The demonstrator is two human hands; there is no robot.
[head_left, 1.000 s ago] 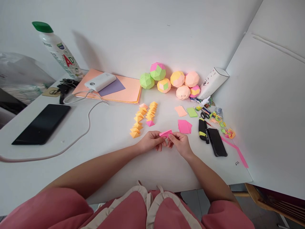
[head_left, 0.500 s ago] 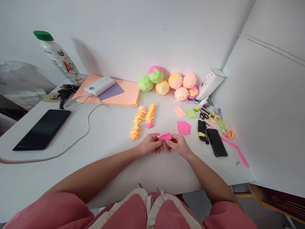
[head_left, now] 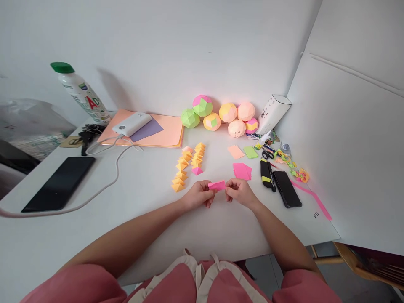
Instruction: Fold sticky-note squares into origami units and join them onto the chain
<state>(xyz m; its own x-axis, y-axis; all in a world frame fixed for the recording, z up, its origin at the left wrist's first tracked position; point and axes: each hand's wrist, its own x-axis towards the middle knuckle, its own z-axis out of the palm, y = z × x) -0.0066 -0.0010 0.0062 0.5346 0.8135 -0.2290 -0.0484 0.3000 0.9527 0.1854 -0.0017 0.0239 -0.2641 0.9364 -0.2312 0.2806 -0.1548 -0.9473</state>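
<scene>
A small pink sheet of paper [head_left: 216, 185], folded into a narrow strip, is held in front of me above the white table. My left hand [head_left: 202, 194] pinches its left end between thumb and fingers. At the strip's right end, my right hand [head_left: 239, 192] has its fingertips closed on the edge. Just beyond the hands lies a stack of pink paper squares [head_left: 242, 171]. To the left stand two rows of folded paper pieces [head_left: 182, 165], mostly orange, with a pink folded piece [head_left: 197, 171] at the near end of one row.
Several paper balls [head_left: 203, 105] sit against the wall. Peach squares [head_left: 235, 152] and green squares [head_left: 251, 152] lie mid-table. On the right are scissors [head_left: 268, 155], a cutter [head_left: 266, 173] and a phone [head_left: 287, 189]. A tablet [head_left: 59, 184], cable, power bank [head_left: 132, 123] and bottle [head_left: 82, 94] occupy the left.
My right hand has shifted right, from over the pink paper to its right edge. The strip lies flatter, and my left hand keeps its pinch. The view has tilted slightly.
</scene>
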